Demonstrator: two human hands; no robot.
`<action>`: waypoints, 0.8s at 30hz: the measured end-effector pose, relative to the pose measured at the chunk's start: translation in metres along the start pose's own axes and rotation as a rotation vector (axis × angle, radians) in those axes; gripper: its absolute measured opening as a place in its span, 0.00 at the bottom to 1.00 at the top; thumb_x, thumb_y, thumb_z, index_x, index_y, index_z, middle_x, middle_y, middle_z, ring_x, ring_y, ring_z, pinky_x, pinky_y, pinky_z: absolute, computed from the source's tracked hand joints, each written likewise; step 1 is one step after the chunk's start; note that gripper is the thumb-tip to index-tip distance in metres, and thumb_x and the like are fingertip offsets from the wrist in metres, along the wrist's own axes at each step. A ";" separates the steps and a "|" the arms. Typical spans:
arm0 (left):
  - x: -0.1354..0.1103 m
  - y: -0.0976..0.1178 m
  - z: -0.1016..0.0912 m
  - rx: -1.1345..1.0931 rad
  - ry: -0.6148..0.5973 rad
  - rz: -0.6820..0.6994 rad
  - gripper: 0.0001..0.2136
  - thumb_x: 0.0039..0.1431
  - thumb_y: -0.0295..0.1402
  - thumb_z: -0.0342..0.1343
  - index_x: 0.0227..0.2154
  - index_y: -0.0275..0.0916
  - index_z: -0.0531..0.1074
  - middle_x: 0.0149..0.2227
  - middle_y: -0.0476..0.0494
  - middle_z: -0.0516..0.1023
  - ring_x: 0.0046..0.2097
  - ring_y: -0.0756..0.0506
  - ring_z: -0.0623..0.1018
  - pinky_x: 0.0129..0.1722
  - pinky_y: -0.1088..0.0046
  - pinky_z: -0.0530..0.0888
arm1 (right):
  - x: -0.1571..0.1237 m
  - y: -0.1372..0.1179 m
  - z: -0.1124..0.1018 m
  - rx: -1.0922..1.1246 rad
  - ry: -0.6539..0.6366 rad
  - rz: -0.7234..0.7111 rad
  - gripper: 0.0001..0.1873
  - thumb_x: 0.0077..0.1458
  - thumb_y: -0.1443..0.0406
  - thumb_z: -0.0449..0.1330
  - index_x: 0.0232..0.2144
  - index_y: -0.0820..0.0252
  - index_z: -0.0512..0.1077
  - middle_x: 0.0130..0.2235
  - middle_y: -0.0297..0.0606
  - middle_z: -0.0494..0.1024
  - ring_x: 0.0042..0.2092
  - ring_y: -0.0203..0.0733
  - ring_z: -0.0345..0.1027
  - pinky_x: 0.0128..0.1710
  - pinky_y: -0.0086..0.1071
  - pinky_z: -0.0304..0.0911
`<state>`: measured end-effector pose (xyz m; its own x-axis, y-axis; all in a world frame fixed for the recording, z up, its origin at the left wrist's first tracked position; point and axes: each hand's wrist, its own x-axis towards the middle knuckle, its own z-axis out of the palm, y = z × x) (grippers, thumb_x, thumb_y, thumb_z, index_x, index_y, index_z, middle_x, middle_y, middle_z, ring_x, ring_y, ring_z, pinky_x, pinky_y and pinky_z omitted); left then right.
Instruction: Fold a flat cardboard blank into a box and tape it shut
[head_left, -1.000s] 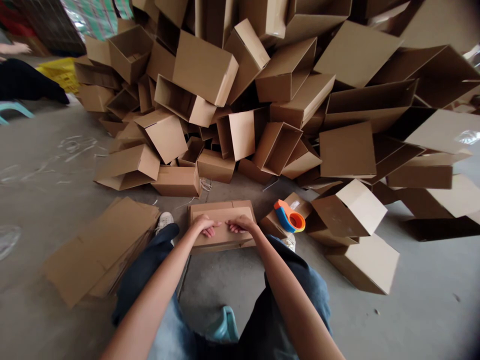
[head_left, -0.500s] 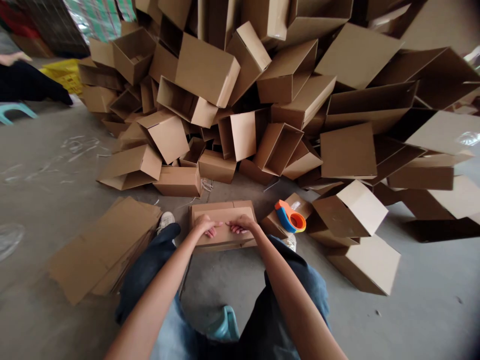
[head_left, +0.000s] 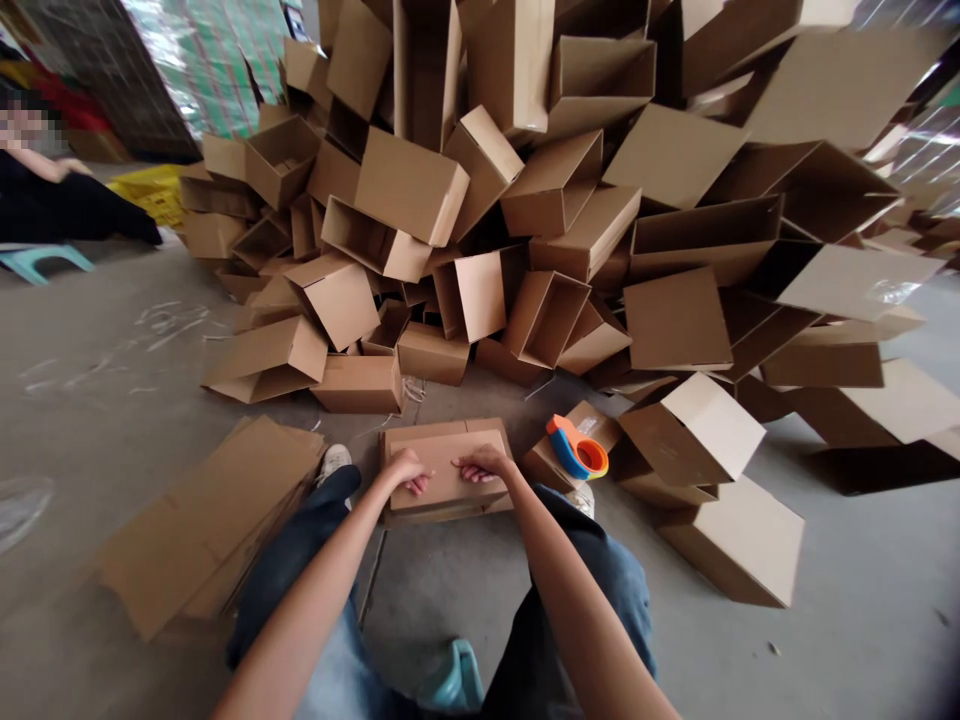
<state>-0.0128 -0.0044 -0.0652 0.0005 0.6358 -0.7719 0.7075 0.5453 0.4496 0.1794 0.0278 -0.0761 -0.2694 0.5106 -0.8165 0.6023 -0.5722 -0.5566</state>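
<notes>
A flat-lying brown cardboard box (head_left: 442, 472) sits on the concrete floor between my knees, its top flaps folded inward. My left hand (head_left: 405, 468) and my right hand (head_left: 480, 462) both rest on its top, with fingers curled toward each other at the flaps. To the right of my right hand, an orange and blue tape dispenser (head_left: 577, 450) lies on another carton (head_left: 551, 465), out of reach of my fingers' contact. Part of the box top is hidden under my hands.
A tall heap of open cartons (head_left: 480, 210) rises ahead. A stack of flattened cardboard (head_left: 210, 520) lies to my left. A seated person (head_left: 52, 190) and a yellow crate (head_left: 154, 192) are at far left. A blue stool (head_left: 454, 680) is beneath me.
My view has tilted, so the heap and box sit lower in the frame. Both hands stay on the box top in nearly the same places.
</notes>
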 end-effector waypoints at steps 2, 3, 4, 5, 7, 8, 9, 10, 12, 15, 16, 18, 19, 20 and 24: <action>-0.004 0.000 -0.013 0.113 0.104 -0.024 0.16 0.46 0.38 0.61 0.13 0.31 0.70 0.22 0.41 0.78 0.20 0.52 0.75 0.21 0.80 0.69 | 0.000 0.000 0.000 0.024 0.003 0.039 0.18 0.44 0.53 0.64 0.18 0.63 0.71 0.16 0.32 0.74 0.17 0.27 0.64 0.16 0.18 0.58; -0.006 0.001 -0.019 0.148 0.141 -0.036 0.14 0.46 0.35 0.61 0.13 0.32 0.70 0.23 0.41 0.78 0.21 0.52 0.75 0.22 0.79 0.70 | 0.000 0.000 -0.001 0.035 0.005 0.056 0.18 0.43 0.53 0.64 0.18 0.64 0.71 0.17 0.32 0.74 0.17 0.27 0.63 0.16 0.18 0.57; -0.008 0.001 -0.025 0.178 0.165 -0.055 0.14 0.46 0.34 0.61 0.12 0.32 0.69 0.23 0.41 0.78 0.21 0.51 0.75 0.22 0.79 0.70 | 0.000 0.000 -0.001 0.040 0.006 0.061 0.18 0.43 0.53 0.64 0.19 0.64 0.72 0.17 0.32 0.74 0.17 0.27 0.63 0.15 0.18 0.57; -0.010 0.001 -0.030 0.206 0.178 -0.071 0.14 0.46 0.32 0.61 0.12 0.32 0.68 0.23 0.41 0.78 0.21 0.51 0.75 0.22 0.79 0.71 | 0.000 0.000 -0.001 0.042 0.007 0.063 0.18 0.43 0.53 0.64 0.19 0.64 0.72 0.17 0.32 0.74 0.16 0.26 0.63 0.15 0.18 0.57; -0.013 0.002 -0.035 0.241 0.146 -0.086 0.14 0.44 0.32 0.62 0.11 0.32 0.67 0.23 0.41 0.78 0.21 0.51 0.75 0.21 0.79 0.71 | 0.001 0.000 -0.002 0.044 0.008 0.064 0.18 0.43 0.53 0.64 0.20 0.65 0.72 0.17 0.32 0.74 0.16 0.26 0.63 0.15 0.17 0.57; -0.014 0.003 -0.035 0.259 0.123 -0.086 0.14 0.42 0.33 0.63 0.11 0.32 0.67 0.23 0.41 0.78 0.21 0.51 0.75 0.21 0.80 0.71 | 0.001 0.001 -0.002 0.045 0.007 0.063 0.18 0.43 0.53 0.64 0.20 0.65 0.72 0.17 0.32 0.74 0.16 0.26 0.63 0.15 0.17 0.57; -0.015 0.004 -0.035 0.273 0.105 -0.079 0.14 0.40 0.34 0.64 0.12 0.32 0.67 0.22 0.40 0.78 0.21 0.51 0.75 0.21 0.80 0.71 | 0.002 0.001 -0.002 0.047 0.006 0.062 0.18 0.42 0.54 0.64 0.20 0.65 0.72 0.17 0.32 0.74 0.17 0.26 0.63 0.15 0.17 0.57; -0.016 0.005 -0.034 0.286 0.097 -0.070 0.14 0.38 0.35 0.65 0.12 0.33 0.67 0.23 0.40 0.78 0.21 0.50 0.76 0.21 0.79 0.72 | 0.003 0.001 -0.002 0.049 0.003 0.060 0.18 0.42 0.54 0.65 0.20 0.65 0.72 0.17 0.32 0.74 0.17 0.26 0.63 0.15 0.17 0.57; -0.017 0.007 -0.032 0.309 0.101 -0.044 0.15 0.35 0.37 0.67 0.15 0.33 0.68 0.23 0.41 0.78 0.21 0.49 0.76 0.21 0.78 0.72 | 0.005 0.002 -0.003 0.054 -0.005 0.060 0.17 0.42 0.55 0.65 0.20 0.65 0.72 0.17 0.32 0.74 0.17 0.26 0.64 0.15 0.18 0.57; -0.019 0.012 -0.031 0.342 0.094 -0.028 0.17 0.32 0.40 0.68 0.18 0.34 0.68 0.25 0.41 0.79 0.22 0.47 0.77 0.21 0.77 0.73 | 0.007 0.003 -0.003 0.060 -0.015 0.067 0.17 0.43 0.55 0.65 0.20 0.65 0.72 0.17 0.32 0.74 0.17 0.26 0.63 0.16 0.17 0.57; -0.020 0.013 -0.030 0.360 0.093 -0.024 0.17 0.32 0.41 0.67 0.18 0.34 0.68 0.25 0.41 0.79 0.22 0.47 0.77 0.22 0.76 0.73 | 0.008 0.003 -0.003 0.061 -0.016 0.066 0.17 0.43 0.55 0.65 0.20 0.65 0.72 0.17 0.31 0.74 0.17 0.26 0.63 0.15 0.17 0.56; -0.021 0.016 -0.029 0.404 0.111 -0.017 0.18 0.32 0.43 0.67 0.18 0.34 0.68 0.25 0.41 0.79 0.23 0.45 0.78 0.23 0.74 0.74 | 0.008 0.003 -0.002 0.066 -0.014 0.060 0.17 0.43 0.56 0.64 0.20 0.65 0.72 0.16 0.31 0.73 0.16 0.26 0.63 0.15 0.18 0.56; -0.021 0.017 -0.028 0.428 0.130 -0.016 0.18 0.33 0.44 0.66 0.18 0.34 0.68 0.24 0.41 0.78 0.23 0.45 0.78 0.24 0.74 0.74 | 0.008 0.003 -0.002 0.071 -0.014 0.056 0.17 0.43 0.56 0.65 0.19 0.66 0.72 0.16 0.30 0.73 0.16 0.26 0.63 0.15 0.18 0.56; -0.021 0.018 -0.027 0.450 0.154 -0.018 0.18 0.34 0.44 0.66 0.18 0.35 0.68 0.24 0.41 0.78 0.24 0.45 0.78 0.26 0.74 0.74 | 0.008 0.003 -0.002 0.078 -0.014 0.053 0.17 0.43 0.56 0.65 0.19 0.66 0.72 0.16 0.30 0.73 0.16 0.26 0.62 0.14 0.18 0.56; -0.016 0.019 -0.023 0.463 0.214 -0.065 0.17 0.35 0.44 0.66 0.16 0.35 0.67 0.23 0.42 0.78 0.25 0.46 0.78 0.26 0.77 0.72 | 0.007 0.005 -0.001 0.092 -0.006 0.036 0.16 0.43 0.56 0.65 0.19 0.66 0.73 0.16 0.30 0.73 0.16 0.25 0.62 0.14 0.17 0.57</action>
<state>-0.0155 0.0084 -0.0341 -0.1637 0.7326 -0.6607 0.9402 0.3187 0.1205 0.1806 0.0294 -0.0846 -0.2535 0.4852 -0.8368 0.5398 -0.6470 -0.5386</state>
